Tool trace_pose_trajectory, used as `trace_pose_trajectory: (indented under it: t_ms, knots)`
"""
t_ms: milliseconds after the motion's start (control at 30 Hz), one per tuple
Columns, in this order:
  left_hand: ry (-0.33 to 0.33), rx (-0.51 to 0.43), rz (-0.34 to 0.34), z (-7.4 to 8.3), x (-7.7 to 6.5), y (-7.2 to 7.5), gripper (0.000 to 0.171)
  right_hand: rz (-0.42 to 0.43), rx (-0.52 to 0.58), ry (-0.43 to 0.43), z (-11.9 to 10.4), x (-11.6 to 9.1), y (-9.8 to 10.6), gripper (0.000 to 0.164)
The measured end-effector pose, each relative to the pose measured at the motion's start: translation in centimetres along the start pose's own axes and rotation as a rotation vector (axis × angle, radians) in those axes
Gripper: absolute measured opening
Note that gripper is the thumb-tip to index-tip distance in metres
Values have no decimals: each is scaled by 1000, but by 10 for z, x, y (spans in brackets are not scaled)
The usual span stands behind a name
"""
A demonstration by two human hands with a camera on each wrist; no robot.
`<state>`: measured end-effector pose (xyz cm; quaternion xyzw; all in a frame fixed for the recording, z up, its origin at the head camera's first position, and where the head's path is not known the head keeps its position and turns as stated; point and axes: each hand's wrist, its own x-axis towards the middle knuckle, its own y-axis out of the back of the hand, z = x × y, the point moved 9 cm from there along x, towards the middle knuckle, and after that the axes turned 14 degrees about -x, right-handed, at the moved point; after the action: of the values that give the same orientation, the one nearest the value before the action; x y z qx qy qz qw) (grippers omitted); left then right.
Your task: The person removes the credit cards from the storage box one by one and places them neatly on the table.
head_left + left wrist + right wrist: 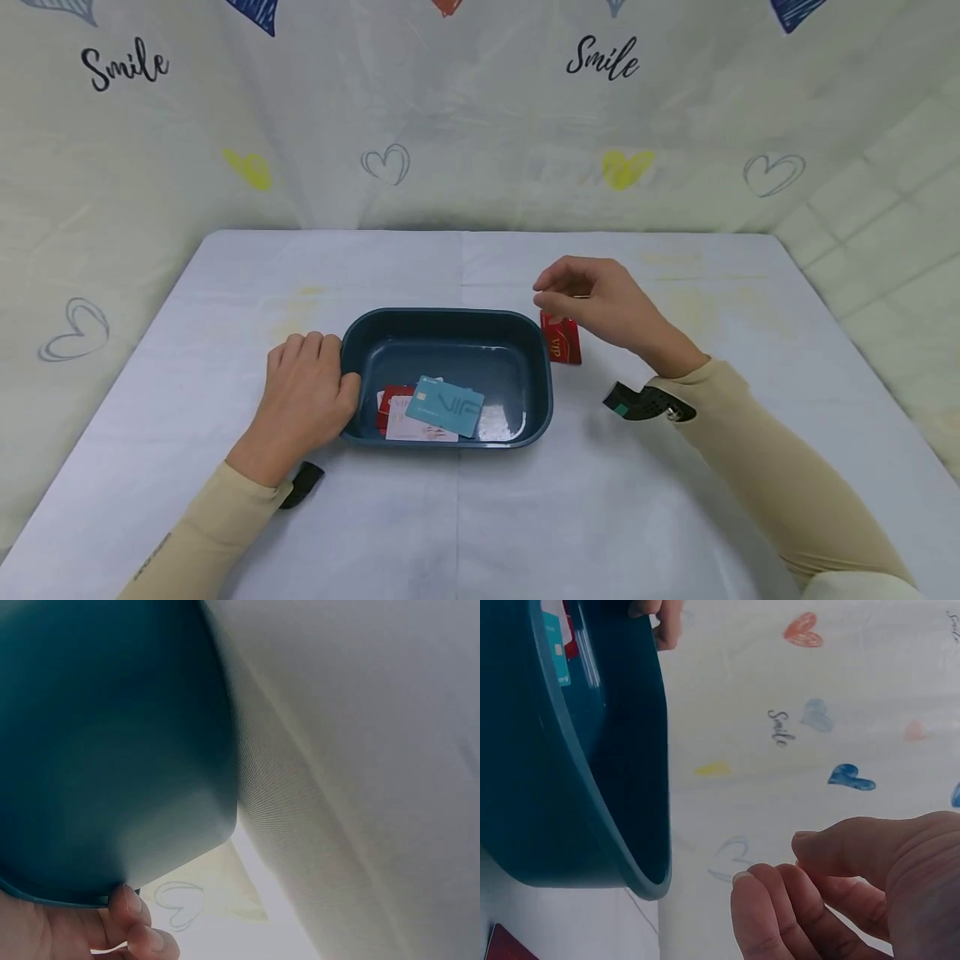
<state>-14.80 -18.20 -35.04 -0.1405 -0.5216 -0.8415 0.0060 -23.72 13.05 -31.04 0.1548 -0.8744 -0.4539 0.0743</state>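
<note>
A dark blue plastic basin (447, 315) stands on the table. My left hand (306, 390) grips its left rim, and the left wrist view shows fingertips (133, 904) at the basin's edge. Inside the basin lies a small overlapping heap: a blue VIP card (446, 406), a white card (412, 429) and a red card (390, 402), partly covered. My right hand (596, 300) hovers past the basin's right end, fingers loosely bent, with nothing seen between thumb and fingertips. Beneath it, another red VIP card (562, 340) lies close against the basin, its top hidden by the hand.
A white cloth (465, 517) covers the table. Behind it hangs a pale curtain (480, 100) printed with hearts and the word Smile. Black wrist cameras (637, 402) are worn on both sleeves.
</note>
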Motion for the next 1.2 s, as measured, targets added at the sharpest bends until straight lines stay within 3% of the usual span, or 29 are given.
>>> trace_pose_trajectory:
  t_ms: [767,1200]
  knots:
    - [49,9,-52,-6,1,-6,20,-110,73,231,-53,10,-32,15]
    - [59,-2,-58,-7,3,-7,22,-190,16,312,-72,10,-62,20]
